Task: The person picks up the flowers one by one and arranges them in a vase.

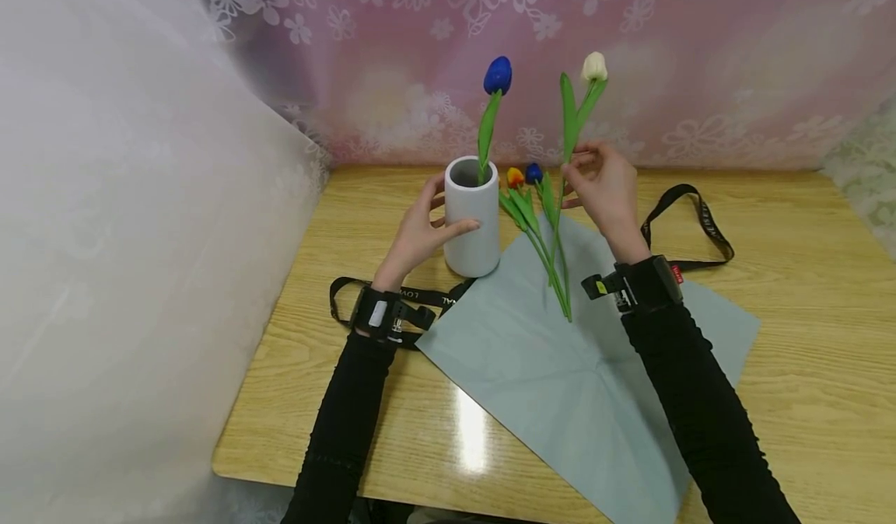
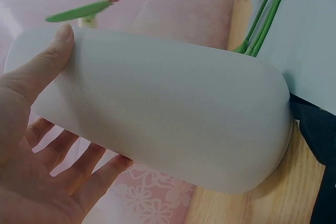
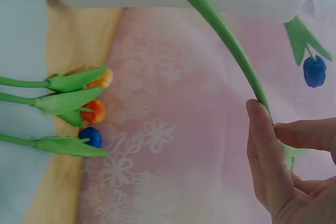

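A white vase (image 1: pixel 472 232) stands upright at the back of the table, with one blue tulip (image 1: pixel 498 77) rising from its mouth. My left hand (image 1: pixel 425 232) holds the vase from its left side; in the left wrist view the thumb lies on the near face and the other fingers reach round behind. To the right, my right hand (image 1: pixel 603 186) pinches the green stem of a white tulip (image 1: pixel 594 67) between thumb and fingertips. The bloom is up and the stem hangs downward, overlapping the lying stems in the head view.
Several tulips, one an orange tulip (image 1: pixel 515 177) and one a blue tulip (image 1: pixel 533 172), lie on grey-blue wrapping paper (image 1: pixel 560 399). A black ribbon (image 1: pixel 707 225) with lettering loops at the right, and more black ribbon (image 1: pixel 420 297) lies left of the paper. A pink floral curtain (image 1: pixel 420 81) hangs behind the table.
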Available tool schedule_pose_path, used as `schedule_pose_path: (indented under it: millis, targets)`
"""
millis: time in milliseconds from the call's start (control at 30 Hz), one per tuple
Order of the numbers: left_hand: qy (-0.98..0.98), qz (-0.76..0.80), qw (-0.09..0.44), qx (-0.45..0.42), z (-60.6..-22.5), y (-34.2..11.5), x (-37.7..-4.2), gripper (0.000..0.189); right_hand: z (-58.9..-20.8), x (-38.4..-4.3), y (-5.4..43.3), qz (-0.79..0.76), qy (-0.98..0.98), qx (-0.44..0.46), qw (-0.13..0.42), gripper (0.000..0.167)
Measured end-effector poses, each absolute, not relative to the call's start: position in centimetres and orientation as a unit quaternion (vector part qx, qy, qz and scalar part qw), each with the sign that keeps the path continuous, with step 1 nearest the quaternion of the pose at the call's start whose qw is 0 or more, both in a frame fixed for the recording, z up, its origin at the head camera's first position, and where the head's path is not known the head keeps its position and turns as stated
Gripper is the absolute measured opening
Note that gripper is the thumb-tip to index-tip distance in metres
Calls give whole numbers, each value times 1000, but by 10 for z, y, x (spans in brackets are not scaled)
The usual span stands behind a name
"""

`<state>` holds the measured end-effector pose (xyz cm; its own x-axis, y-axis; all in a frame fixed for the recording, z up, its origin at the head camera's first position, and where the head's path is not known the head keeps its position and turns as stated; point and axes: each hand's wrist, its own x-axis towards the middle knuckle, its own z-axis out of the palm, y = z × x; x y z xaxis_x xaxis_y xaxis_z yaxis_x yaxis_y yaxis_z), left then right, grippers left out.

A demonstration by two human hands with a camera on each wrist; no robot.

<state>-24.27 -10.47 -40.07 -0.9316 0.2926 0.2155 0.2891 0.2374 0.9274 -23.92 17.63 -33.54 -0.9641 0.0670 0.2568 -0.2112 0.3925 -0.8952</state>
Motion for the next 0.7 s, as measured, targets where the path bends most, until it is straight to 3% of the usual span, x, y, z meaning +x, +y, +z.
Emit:
schedule_pose_path:
  millis: [333, 700]
  targets:
    - [783, 593, -1, 187, -400, -104, -242, 83, -310, -237, 163, 601, -766, 81, 214, 36]
    - [782, 593, -8, 194, -400, -103, -241, 80, -273, -219, 142, 632, -722, 114, 258, 34]
